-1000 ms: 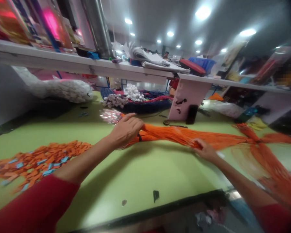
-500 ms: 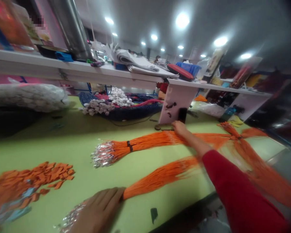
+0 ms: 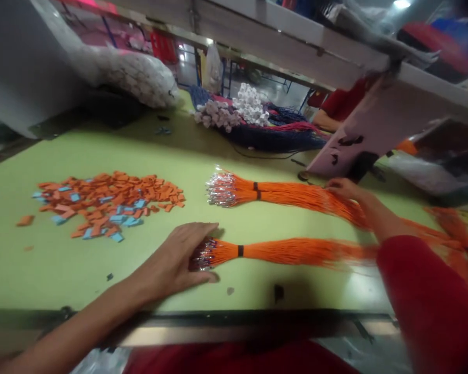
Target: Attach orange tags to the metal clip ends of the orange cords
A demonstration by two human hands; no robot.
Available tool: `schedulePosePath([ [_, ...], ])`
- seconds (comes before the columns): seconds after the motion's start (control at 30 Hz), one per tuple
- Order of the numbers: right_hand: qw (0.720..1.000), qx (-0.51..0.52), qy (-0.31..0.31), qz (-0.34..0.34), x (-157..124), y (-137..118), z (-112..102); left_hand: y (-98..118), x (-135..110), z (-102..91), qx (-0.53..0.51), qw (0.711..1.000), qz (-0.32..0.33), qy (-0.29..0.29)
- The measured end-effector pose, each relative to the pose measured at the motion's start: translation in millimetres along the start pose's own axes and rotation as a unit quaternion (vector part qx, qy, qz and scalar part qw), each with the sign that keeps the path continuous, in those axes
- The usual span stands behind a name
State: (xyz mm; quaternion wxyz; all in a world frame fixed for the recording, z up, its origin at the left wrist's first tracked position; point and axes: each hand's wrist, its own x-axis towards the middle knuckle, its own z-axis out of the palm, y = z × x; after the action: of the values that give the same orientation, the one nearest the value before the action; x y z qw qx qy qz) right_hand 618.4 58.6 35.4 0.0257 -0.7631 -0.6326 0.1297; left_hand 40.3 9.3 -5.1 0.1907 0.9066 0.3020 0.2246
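My left hand (image 3: 181,254) rests on the table with thumb and fingers apart. It lies around the silvery terminal ends of the nearer orange wire bundle (image 3: 281,251), which has a black band near that end. Farther back lies a second orange wire bundle (image 3: 296,195), its metal-tipped end to the left and black bands around it. My right hand (image 3: 345,189) is at the back edge of that bundle, fingers drawn together. A thin dark piece shows by its fingertips, too small to name. Left of both bundles spreads a pile of small orange and blue pieces (image 3: 113,200).
Dark blue and red wires (image 3: 276,137) with white connectors (image 3: 251,104) lie at the back, beside a stuffed clear bag (image 3: 140,75). A shelf (image 3: 257,39) crosses above, with an upright panel (image 3: 347,132) at right. Another person's arm (image 3: 327,120) shows behind it.
The view has swung left and down. My left hand has shifted from over the near bundle's band to its terminal ends, with fingers spread. My right hand stays near the far bundle's back edge.
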Motion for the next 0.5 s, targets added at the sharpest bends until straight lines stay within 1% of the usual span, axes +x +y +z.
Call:
schedulePosePath([
  [0.1, 0.999, 0.033, 0.008, -0.002, -4, 3, 0, -12, -18, -20.7, -0.028, 0.998, -0.056, -0.021],
  [0.17, 0.999, 0.054, 0.005, -0.002, -4, 3, 0, -18, -29, -32.4, -0.036, 0.995, -0.093, -0.017],
  [0.23, 0.998, 0.068, 0.001, 0.001, -2, 2, 1, -20, -38, -39.8, -0.046, 0.991, -0.123, -0.004],
  [0.33, 0.997, 0.076, 0.011, 0.004, -2, -6, 2, -20, -51, -44.3, -0.082, 0.984, -0.160, 0.004],
  [0.4, 0.996, 0.071, 0.046, 0.004, -4, -12, 3, -19, -58, -45.6, -0.105, 0.978, -0.183, 0.006],
  [0.47, 0.992, 0.056, 0.115, 0.009, -7, -17, 4, -17, -62, -46.8, -0.112, 0.974, -0.198, 0.017],
  [0.5, 0.985, 0.043, 0.164, 0.012, -10, -21, 4, -16, -63, -47.0, -0.107, 0.974, -0.200, 0.030],
])
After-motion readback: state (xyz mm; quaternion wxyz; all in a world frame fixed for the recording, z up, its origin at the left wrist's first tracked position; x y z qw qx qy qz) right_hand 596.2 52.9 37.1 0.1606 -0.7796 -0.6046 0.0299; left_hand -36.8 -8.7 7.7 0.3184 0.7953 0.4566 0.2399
